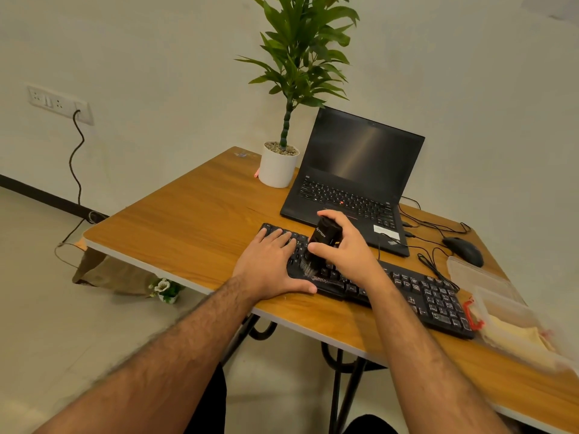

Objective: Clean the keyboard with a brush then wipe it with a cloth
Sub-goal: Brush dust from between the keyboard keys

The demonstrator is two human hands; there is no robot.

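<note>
Left hand [272, 264] lay flat, fingers spread, on black keyboard [432, 300]; right hand [343, 245] gripped stubby black brush [322, 242], bristles down on keys.
Stood on glossy wood-grain table [188, 227] against plain pale wall [156, 57]; folded yellow cloth [513, 333] lay in clear container [532, 355], far right.

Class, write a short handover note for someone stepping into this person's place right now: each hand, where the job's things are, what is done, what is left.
Left hand: flat on the keyboard's left end, steadying it.
Right hand: grip on the black brush, bristles down on the left-middle keys.
Cloth: in the clear box at the keyboard's right end.
Done: brushing is under way; how far cannot be told.
Left: finish brushing, probably toward the right keys, then wipe with the cloth.
</note>
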